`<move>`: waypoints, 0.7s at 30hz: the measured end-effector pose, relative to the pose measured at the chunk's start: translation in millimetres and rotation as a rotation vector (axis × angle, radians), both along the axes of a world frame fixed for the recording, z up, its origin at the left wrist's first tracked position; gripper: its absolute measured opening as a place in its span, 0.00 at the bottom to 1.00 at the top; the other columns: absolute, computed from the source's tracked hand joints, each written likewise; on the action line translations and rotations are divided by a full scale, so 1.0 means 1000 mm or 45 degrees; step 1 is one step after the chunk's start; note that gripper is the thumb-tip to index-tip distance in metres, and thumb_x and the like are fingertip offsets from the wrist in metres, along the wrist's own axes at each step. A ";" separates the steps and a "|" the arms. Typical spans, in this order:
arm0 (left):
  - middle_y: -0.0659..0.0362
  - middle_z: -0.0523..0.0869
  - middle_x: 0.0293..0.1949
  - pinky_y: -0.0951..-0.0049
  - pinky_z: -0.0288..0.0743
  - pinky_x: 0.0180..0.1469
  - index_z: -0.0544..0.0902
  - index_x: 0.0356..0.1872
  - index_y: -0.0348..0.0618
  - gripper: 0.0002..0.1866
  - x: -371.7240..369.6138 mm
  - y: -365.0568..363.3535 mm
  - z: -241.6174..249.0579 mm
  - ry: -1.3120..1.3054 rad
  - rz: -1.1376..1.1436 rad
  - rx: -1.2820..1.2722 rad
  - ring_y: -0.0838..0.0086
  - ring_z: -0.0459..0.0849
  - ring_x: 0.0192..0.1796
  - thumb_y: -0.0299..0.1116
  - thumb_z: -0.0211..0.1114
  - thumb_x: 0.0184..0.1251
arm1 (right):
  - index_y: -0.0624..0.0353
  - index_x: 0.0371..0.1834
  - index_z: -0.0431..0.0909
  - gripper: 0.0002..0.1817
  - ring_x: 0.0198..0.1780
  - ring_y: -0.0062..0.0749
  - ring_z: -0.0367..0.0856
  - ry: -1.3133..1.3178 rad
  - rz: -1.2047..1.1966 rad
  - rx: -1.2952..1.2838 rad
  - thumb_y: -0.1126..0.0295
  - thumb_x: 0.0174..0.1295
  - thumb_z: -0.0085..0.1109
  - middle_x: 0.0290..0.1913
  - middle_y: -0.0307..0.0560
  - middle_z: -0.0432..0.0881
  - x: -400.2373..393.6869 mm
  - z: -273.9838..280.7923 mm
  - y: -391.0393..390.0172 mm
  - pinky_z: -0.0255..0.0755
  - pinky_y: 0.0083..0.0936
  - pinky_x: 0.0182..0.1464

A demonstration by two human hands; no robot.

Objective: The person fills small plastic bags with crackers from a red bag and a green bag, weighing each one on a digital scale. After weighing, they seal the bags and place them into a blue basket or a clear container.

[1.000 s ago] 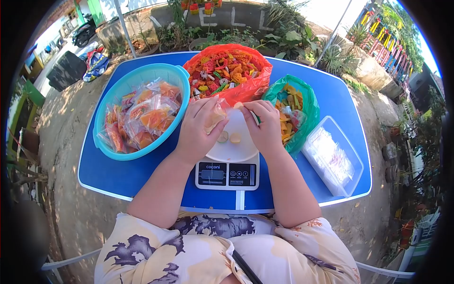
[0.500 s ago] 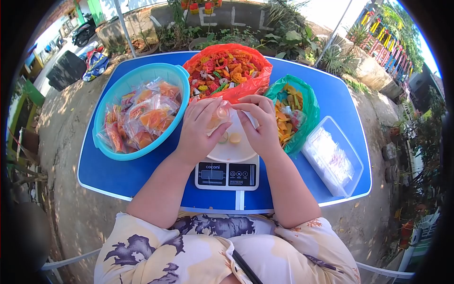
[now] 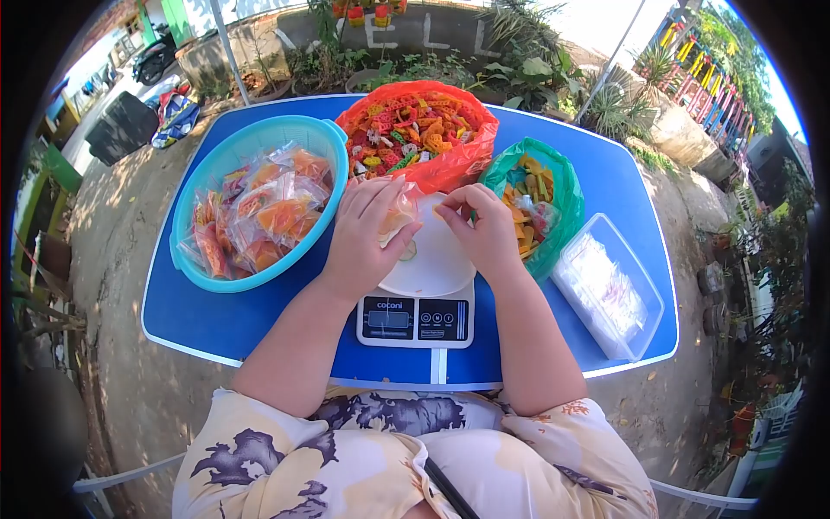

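My left hand [image 3: 365, 223] is closed around a small clear plastic bag [image 3: 399, 216] with orange chips inside, held over the white plate [image 3: 437, 275] of a kitchen scale [image 3: 415, 322]. To its right, my right hand [image 3: 480, 227] has thumb and fingertips pinched together on a small yellow-orange chip [image 3: 440, 215], mostly hidden by the fingers. A pale greenish ring-shaped mark or piece [image 3: 408, 252] shows on the plate beside my left thumb. The scale's display is too faint to read.
A turquoise basin [image 3: 251, 281] of filled packets stands left. Behind the scale is a red bag [image 3: 480, 143] of colourful snacks. On the right are a green bag [image 3: 566, 203] of yellow chips and a clear box [image 3: 635, 342] of plastic bags, all on a blue table [image 3: 199, 320].
The yellow chip that lay on the scale plate is now off it, and my right hand has drawn away from the bag's mouth into a pinch. My left hand stays put.
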State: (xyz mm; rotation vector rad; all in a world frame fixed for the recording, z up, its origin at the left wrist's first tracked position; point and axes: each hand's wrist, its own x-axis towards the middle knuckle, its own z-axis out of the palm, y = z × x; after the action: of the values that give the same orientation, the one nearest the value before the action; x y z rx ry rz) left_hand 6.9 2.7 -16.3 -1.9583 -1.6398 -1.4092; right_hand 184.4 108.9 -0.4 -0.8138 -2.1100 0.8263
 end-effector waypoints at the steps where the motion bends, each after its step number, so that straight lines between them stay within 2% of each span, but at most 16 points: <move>1: 0.50 0.82 0.58 0.46 0.63 0.74 0.78 0.64 0.39 0.31 0.001 0.000 0.000 0.006 0.002 -0.017 0.51 0.79 0.62 0.37 0.77 0.61 | 0.59 0.41 0.85 0.06 0.39 0.26 0.83 0.199 0.011 -0.052 0.74 0.63 0.72 0.39 0.39 0.84 -0.003 -0.005 0.002 0.75 0.26 0.44; 3: 0.51 0.82 0.58 0.45 0.63 0.75 0.79 0.65 0.40 0.31 0.001 -0.001 -0.001 0.015 0.008 -0.038 0.52 0.79 0.63 0.37 0.77 0.61 | 0.61 0.41 0.85 0.05 0.34 0.25 0.84 0.599 0.032 -0.158 0.77 0.64 0.70 0.38 0.42 0.84 -0.009 -0.015 0.006 0.78 0.23 0.38; 6: 0.52 0.82 0.59 0.45 0.62 0.75 0.79 0.65 0.40 0.31 0.002 -0.001 -0.001 0.022 0.020 -0.057 0.53 0.79 0.64 0.38 0.77 0.61 | 0.61 0.44 0.86 0.06 0.36 0.23 0.85 0.734 0.122 -0.248 0.78 0.65 0.69 0.39 0.42 0.85 -0.010 -0.012 -0.002 0.79 0.21 0.43; 12: 0.53 0.82 0.59 0.46 0.62 0.76 0.79 0.65 0.41 0.32 0.003 -0.001 -0.001 0.077 -0.020 -0.065 0.56 0.79 0.64 0.37 0.78 0.59 | 0.61 0.42 0.86 0.07 0.38 0.30 0.85 0.260 0.129 0.132 0.79 0.61 0.71 0.42 0.44 0.84 -0.007 0.003 -0.019 0.78 0.24 0.41; 15: 0.52 0.81 0.59 0.48 0.64 0.75 0.79 0.65 0.40 0.32 0.004 -0.002 0.000 0.089 0.000 -0.047 0.55 0.79 0.64 0.35 0.78 0.58 | 0.59 0.41 0.86 0.08 0.40 0.33 0.83 0.383 0.137 0.352 0.78 0.60 0.71 0.41 0.43 0.83 -0.012 0.000 -0.020 0.76 0.26 0.38; 18: 0.50 0.81 0.58 0.51 0.68 0.72 0.78 0.65 0.38 0.32 0.003 -0.002 0.003 -0.010 0.007 0.014 0.53 0.79 0.63 0.33 0.78 0.59 | 0.59 0.41 0.87 0.07 0.42 0.36 0.82 0.381 -0.050 0.263 0.75 0.60 0.72 0.40 0.43 0.82 -0.011 -0.002 -0.014 0.76 0.29 0.40; 21: 0.48 0.81 0.59 0.54 0.72 0.68 0.78 0.65 0.37 0.31 0.000 0.000 0.003 -0.067 0.020 0.064 0.51 0.78 0.63 0.31 0.77 0.59 | 0.55 0.41 0.87 0.09 0.48 0.39 0.81 0.049 0.053 0.427 0.69 0.59 0.74 0.45 0.42 0.82 -0.007 -0.008 -0.007 0.75 0.35 0.50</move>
State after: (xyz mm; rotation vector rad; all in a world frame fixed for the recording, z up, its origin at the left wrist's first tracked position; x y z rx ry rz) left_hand 7.4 2.7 -13.3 -1.8920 -1.6217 -1.4936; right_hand 177.3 101.6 -8.1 -0.5730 -2.1586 0.4842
